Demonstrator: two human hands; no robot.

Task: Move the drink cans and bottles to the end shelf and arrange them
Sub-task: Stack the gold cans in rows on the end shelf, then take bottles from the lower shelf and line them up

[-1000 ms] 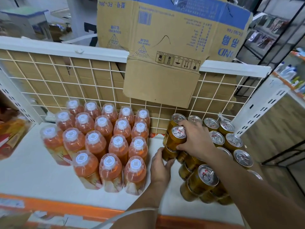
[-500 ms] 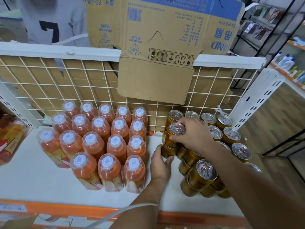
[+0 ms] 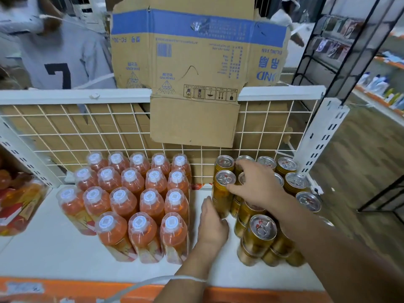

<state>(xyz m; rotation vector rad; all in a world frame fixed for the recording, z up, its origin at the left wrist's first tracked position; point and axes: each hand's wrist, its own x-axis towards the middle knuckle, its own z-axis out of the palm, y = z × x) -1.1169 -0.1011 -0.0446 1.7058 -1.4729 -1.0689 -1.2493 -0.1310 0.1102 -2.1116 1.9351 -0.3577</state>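
White shelf (image 3: 50,254) with a wire back: upright bottles (image 3: 133,197) stand mid-shelf, gold cans (image 3: 260,232) upright, tops up, toward the right end. Left hand (image 3: 213,224) lies flat-fingered against the can (image 3: 223,193) on the group's left edge. Right hand (image 3: 258,184) spreads loosely over the rear cans, thumb touching that can, clasping none.

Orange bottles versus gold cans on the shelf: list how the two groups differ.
The orange bottles are clear plastic with white caps; the gold cans are metal with silver pull-tab tops. The bottles stand one layer deep in neat rows; the cans are stacked two high. No hand touches the bottles, while the left hand and right hand are on the cans. Both groups stand upright on the white shelf.
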